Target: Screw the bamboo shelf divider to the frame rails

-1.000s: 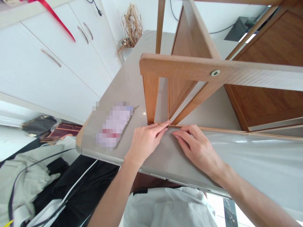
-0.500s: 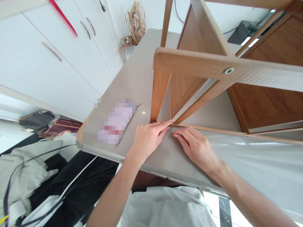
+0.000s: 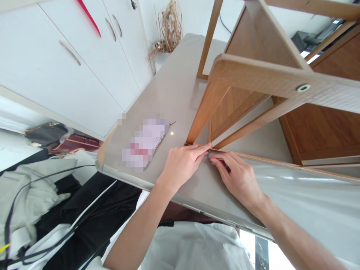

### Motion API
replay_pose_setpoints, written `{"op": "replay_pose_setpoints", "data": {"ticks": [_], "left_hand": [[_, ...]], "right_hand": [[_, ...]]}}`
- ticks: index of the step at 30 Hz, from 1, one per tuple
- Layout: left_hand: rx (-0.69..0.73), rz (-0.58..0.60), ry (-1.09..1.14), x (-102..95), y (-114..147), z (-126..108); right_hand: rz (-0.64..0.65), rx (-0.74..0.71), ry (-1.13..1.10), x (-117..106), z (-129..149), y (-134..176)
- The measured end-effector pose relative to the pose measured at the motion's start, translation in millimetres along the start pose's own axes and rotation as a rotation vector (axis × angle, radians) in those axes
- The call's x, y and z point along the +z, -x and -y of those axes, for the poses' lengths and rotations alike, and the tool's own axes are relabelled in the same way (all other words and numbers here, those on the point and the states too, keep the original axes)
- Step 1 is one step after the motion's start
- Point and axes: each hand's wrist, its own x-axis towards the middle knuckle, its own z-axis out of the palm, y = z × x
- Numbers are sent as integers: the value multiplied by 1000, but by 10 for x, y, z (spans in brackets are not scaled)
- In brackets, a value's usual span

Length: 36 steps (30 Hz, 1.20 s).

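A wooden frame (image 3: 267, 73) with slanting bars and panels stands on the grey-covered table. My left hand (image 3: 180, 165) lies at its lower corner, fingers together, index and thumb against the bottom rail (image 3: 253, 156). Just right of it, my right hand (image 3: 239, 174) is closed in a pinch beside the same rail. A thin metal piece (image 3: 209, 154) shows between the fingertips of both hands; most of it is hidden, so its kind is unclear. A metal fitting with a hole (image 3: 303, 88) sits in the frame's upper bar.
A blurred-out flat packet (image 3: 144, 144) lies on the table (image 3: 177, 93) to the left, with a small screw (image 3: 172, 123) by its end. Dried plants (image 3: 170, 30) stand at the far edge. White cabinets (image 3: 84, 82) line the left; clothes (image 3: 36, 187) are heaped below.
The whole view has shifted slightly, and the frame's upper part appears farther right. Both hands stay at the same corner. My right fingers have shifted a little around the thin metal piece.
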Motion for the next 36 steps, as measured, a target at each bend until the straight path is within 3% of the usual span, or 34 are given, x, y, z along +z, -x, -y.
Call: {"op": "replay_pose_setpoints", "data": {"ticks": [11, 26, 36], "left_hand": [[16, 13, -16, -29, -3, -5], [1, 46, -5, -5, 22, 9], [-2, 38, -51, -17, 17, -1]], "right_hand": [[14, -2, 109, -15, 202, -76], [-42, -18, 139, 14, 143, -26], [-71, 85, 86, 36, 108, -2]]}}
